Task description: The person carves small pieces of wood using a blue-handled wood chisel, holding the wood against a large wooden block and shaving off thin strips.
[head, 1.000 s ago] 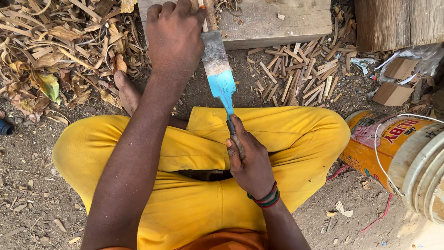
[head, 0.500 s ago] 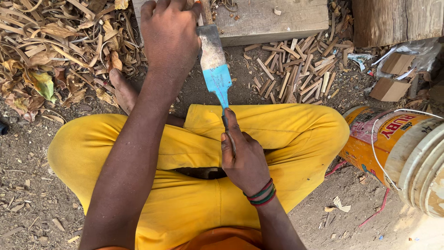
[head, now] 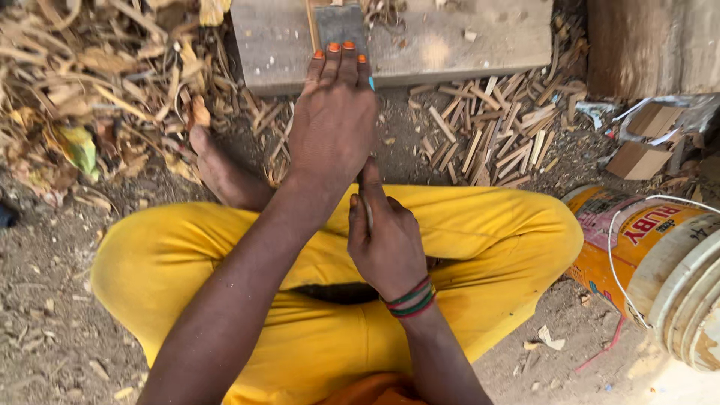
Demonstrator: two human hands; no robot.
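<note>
My left hand (head: 334, 124) lies palm down, fingers stretched out, over a flat metal blade. Only the blade's grey tip (head: 341, 26) shows beyond the fingertips, resting on a wooden block (head: 465, 41), plus a sliver of its blue paint by the little finger. My right hand (head: 386, 244), with coloured bands on the wrist, is closed around the blade's handle (head: 369, 217) above my lap. A thin stick (head: 310, 22) stands on the block just left of the blade tip. I sit cross-legged in yellow trousers (head: 495, 240).
Split wood sticks (head: 487, 139) lie scattered right of the block, and dry husks and leaves (head: 82, 90) are piled at left. My bare foot (head: 221, 172) rests on the dirt. A yellow bucket (head: 637, 247) and a pale container sit at right, with cardboard scraps (head: 641, 154) beyond.
My left hand has come off the top of the block and now lies flat over the blade, hiding its blue part. My right hand has moved up a little with the handle.
</note>
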